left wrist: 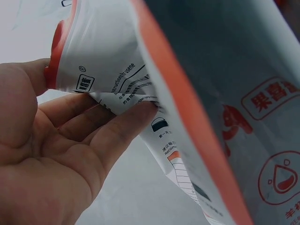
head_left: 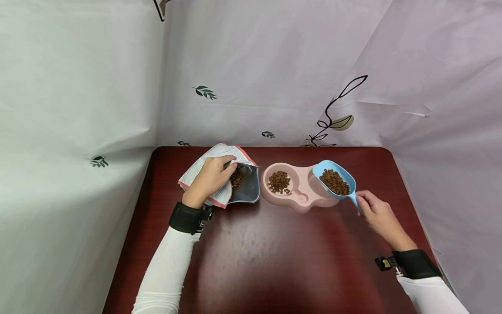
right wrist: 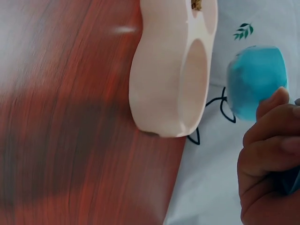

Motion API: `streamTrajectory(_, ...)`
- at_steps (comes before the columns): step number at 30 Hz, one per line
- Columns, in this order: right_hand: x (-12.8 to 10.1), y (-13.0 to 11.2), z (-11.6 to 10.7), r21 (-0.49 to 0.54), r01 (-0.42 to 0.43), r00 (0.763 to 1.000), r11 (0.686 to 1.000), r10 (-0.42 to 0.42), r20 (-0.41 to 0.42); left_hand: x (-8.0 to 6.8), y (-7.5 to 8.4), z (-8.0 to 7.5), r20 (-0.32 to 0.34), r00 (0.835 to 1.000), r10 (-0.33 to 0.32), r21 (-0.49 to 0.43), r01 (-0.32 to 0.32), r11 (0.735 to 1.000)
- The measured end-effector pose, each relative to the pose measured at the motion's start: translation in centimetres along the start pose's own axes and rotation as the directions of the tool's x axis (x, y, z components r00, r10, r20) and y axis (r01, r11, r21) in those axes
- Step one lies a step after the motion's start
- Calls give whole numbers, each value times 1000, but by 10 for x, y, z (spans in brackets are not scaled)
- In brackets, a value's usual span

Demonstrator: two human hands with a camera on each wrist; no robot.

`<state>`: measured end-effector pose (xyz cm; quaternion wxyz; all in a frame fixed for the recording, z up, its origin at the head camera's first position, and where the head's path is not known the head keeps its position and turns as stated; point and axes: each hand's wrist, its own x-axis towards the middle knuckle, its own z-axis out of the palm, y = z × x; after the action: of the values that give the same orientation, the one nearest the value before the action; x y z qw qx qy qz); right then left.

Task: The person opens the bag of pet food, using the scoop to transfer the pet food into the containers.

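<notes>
Well, pale cloth (head_left: 274, 65) (leaf-printed) hangs behind the reddish table (head_left: 266, 253).

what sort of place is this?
Probably a makeshift recording booth: white leaf-print sheeting encloses three sides of a glossy red-brown wood-grain table, which holds a pink plastic double-bowl pet feeder.

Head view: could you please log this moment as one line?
left hand: grips open bag; right hand: holds blue scoop of kibble, raised near right bowl; left bowl: kibble inside
</notes>
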<state>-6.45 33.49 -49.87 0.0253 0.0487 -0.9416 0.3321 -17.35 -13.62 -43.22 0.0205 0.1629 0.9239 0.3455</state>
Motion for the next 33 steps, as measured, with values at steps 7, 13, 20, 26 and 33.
streamTrajectory(7, 8, 8, -13, -100, -52, 991, 994, 63, 116, 0, -1, 1, 5, 1000, -4, -4, 4, 1000)
streamTrajectory(13, 19, 8, -22, -146, -81, 970, 986, 112, 218, 1, -1, 1, 0, 1000, -4, -10, 4, 1000)
streamTrajectory(20, 30, 7, -29, -210, -57, 952, 976, 117, 285, 1, -2, 2, 5, 1000, -2, -10, 2, 1000)
streamTrajectory(26, 41, 3, -33, -244, -48, 933, 969, 131, 336, 1, -3, 1, 5, 1000, -5, -8, 5, 1000)
streamTrajectory(33, 54, 0, -35, -288, -20, 924, 958, 128, 360, 0, -2, 1, 12, 1000, -10, -10, 10, 1000)
